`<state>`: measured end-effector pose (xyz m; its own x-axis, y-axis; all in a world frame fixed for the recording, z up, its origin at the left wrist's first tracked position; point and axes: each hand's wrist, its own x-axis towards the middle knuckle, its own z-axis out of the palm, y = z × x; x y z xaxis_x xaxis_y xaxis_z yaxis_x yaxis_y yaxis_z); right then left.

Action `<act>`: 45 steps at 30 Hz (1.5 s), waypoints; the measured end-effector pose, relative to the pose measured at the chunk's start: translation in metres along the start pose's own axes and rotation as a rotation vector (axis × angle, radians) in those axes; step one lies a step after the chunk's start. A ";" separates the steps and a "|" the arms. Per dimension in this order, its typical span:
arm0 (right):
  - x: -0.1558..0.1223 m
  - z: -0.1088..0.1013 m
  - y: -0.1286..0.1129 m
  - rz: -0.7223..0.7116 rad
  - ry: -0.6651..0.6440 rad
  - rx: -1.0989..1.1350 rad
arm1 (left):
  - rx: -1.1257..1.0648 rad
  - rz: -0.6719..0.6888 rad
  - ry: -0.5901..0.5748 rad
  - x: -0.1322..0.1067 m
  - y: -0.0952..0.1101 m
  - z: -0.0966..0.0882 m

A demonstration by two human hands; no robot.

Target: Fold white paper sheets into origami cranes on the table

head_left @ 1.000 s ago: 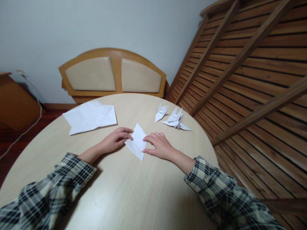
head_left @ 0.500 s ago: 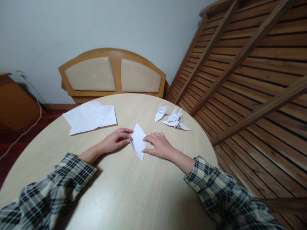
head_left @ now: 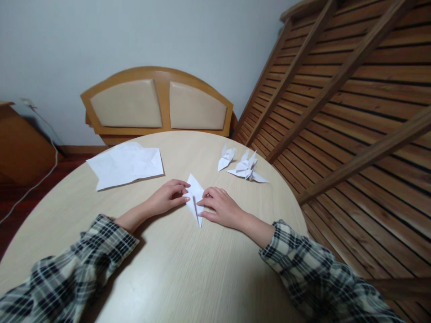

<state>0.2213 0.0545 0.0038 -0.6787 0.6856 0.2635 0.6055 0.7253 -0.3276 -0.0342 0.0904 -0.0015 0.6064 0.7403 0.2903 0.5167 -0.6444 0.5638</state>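
Note:
A white folded paper (head_left: 196, 188), shaped like a narrow diamond, lies on the table between my hands. My left hand (head_left: 167, 196) pinches its left flap between thumb and fingers and bends it over toward the middle crease. From the other side, my right hand (head_left: 219, 207) grips the right edge, with its fingertips pressed on the paper's lower half. The flap stands partly raised, leaving a dark gap beside it. The far tip of the diamond points to the headboard and the near tip points toward me.
Several folded paper cranes (head_left: 247, 166) sit at the right back of the round wooden table (head_left: 161, 269). Creased white paper sheets (head_left: 126, 163) lie at the left back. Beyond stand a padded headboard (head_left: 164, 98) and, on the right, a slatted wooden frame (head_left: 336, 125).
My left hand has moved slightly right, folding the left flap inward over the paper. My right fingers have shifted a little left onto it, and the diamond looks narrower.

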 end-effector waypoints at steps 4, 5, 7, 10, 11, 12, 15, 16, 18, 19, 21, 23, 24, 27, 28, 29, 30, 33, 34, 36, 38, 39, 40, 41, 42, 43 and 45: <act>0.000 0.000 -0.002 -0.027 -0.016 -0.009 | 0.026 0.010 0.020 0.001 0.001 0.004; 0.000 -0.001 -0.002 -0.030 -0.022 -0.008 | 0.036 0.017 0.026 0.001 0.001 0.005; 0.001 -0.002 -0.003 -0.027 -0.031 0.002 | 0.061 0.030 0.035 0.001 0.000 0.007; 0.001 -0.005 -0.002 -0.017 -0.037 0.038 | 0.108 0.035 0.039 0.001 0.000 0.010; 0.001 -0.006 -0.002 -0.015 -0.034 0.049 | 0.128 0.033 0.040 0.001 0.000 0.010; 0.001 -0.007 -0.001 -0.015 -0.032 0.058 | 0.149 0.031 0.039 0.001 0.001 0.011; 0.001 -0.010 -0.001 -0.027 -0.023 0.070 | 0.208 0.028 0.035 0.001 0.003 0.013; 0.001 -0.010 -0.001 -0.032 -0.022 0.071 | 0.223 0.027 0.036 0.001 0.004 0.014; 0.000 -0.012 -0.003 -0.037 -0.028 0.064 | 0.246 0.024 0.041 0.000 0.005 0.015; 0.000 -0.013 -0.003 -0.037 -0.036 0.058 | 0.255 0.023 0.046 0.000 0.005 0.016; -0.001 -0.015 -0.005 -0.036 -0.057 0.042 | 0.270 0.020 0.057 0.000 0.006 0.017; -0.003 -0.017 -0.006 -0.039 -0.073 0.028 | 0.287 0.016 0.063 -0.001 0.007 0.019; -0.003 -0.017 -0.006 -0.042 -0.078 0.022 | 0.297 0.014 0.063 -0.001 0.007 0.020; -0.005 -0.017 -0.007 -0.053 -0.087 0.011 | 0.320 0.011 0.057 0.000 0.008 0.020; -0.005 -0.017 -0.008 -0.057 -0.089 0.008 | 0.323 0.011 0.056 0.000 0.008 0.020; -0.005 -0.017 -0.009 -0.061 -0.091 0.004 | 0.325 0.010 0.054 0.000 0.009 0.020; -0.005 -0.017 -0.010 -0.062 -0.092 -0.001 | 0.326 0.010 0.053 0.000 0.009 0.020; -0.006 -0.018 -0.015 -0.063 -0.101 -0.017 | 0.337 0.011 0.051 -0.001 0.008 0.020; -0.006 -0.019 -0.016 -0.066 -0.106 -0.019 | 0.343 0.011 0.050 -0.001 0.008 0.020; -0.007 -0.020 -0.019 -0.085 -0.119 -0.018 | 0.350 0.013 0.051 -0.001 0.008 0.020; -0.007 -0.021 -0.021 -0.110 -0.132 -0.006 | 0.350 0.011 0.054 -0.001 0.009 0.019; -0.007 -0.022 -0.021 -0.120 -0.137 0.002 | 0.347 0.010 0.057 -0.001 0.009 0.019; -0.007 -0.023 -0.021 -0.126 -0.140 0.010 | 0.343 0.008 0.059 -0.001 0.010 0.020; -0.007 -0.023 -0.021 -0.127 -0.143 0.018 | 0.339 0.006 0.062 -0.001 0.010 0.020; -0.007 -0.024 -0.021 -0.125 -0.144 0.024 | 0.335 0.005 0.064 -0.001 0.010 0.020; -0.007 -0.024 -0.021 -0.121 -0.144 0.029 | 0.334 0.004 0.066 -0.001 0.010 0.020; -0.006 -0.024 -0.021 -0.109 -0.142 0.036 | 0.333 0.002 0.069 -0.001 0.010 0.020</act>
<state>0.2229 0.0361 0.0313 -0.7927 0.5855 0.1697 0.5118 0.7905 -0.3366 -0.0172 0.0796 -0.0116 0.5711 0.7427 0.3496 0.6915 -0.6648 0.2827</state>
